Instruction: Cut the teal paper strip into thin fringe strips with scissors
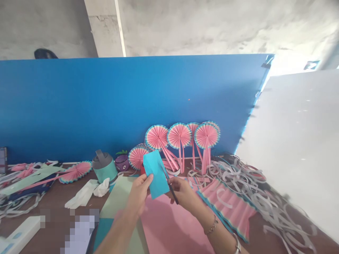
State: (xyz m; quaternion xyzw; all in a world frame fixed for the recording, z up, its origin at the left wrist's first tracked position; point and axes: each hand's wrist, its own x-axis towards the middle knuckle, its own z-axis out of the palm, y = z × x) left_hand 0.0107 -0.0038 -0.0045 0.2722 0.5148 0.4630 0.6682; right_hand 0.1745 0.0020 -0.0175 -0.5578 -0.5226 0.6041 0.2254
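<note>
My left hand (141, 190) pinches the lower left edge of a blue paper piece (156, 174), held up above the table. My right hand (181, 190) is closed on dark scissors (172, 192), whose blades lie along the paper's right side. Below both hands lies a large pink sheet (169, 225), with a pale green sheet (116, 195) to its left. How far the blades have gone into the paper is too small to tell.
Pink pleated paper fans (179, 135) lean on the blue partition (106, 106). A teal cup (104, 167), a purple pot (122, 163) and crumpled tissue (84, 193) stand left. At right are a pleated pink strip (230, 208) and a heap of white paper strips (246, 187).
</note>
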